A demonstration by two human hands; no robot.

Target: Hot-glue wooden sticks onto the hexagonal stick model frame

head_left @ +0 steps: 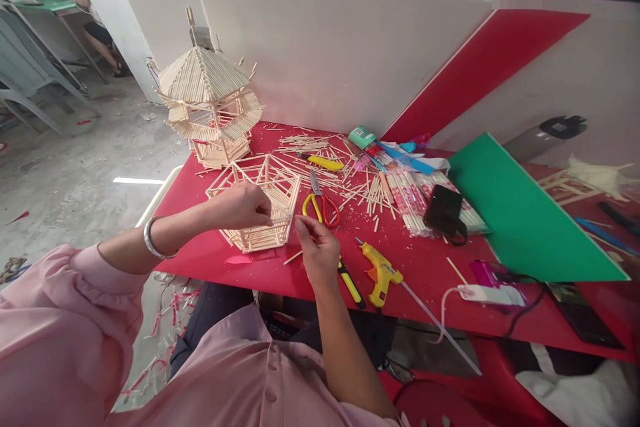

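In the head view, left hand (239,207) over and right hand (320,257) beside an open stick frame (260,238) pinch fingertips together, any grip indiscernible, as clear plastic packs (406,203) beyond the right hand hold bundled sticks (413,219).

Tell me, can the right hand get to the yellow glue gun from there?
Probably yes: the yellow glue gun lies uncovered close by on the red table, and only a utility knife lies between it and the right hand. If that hand holds something, it might need setting down first.
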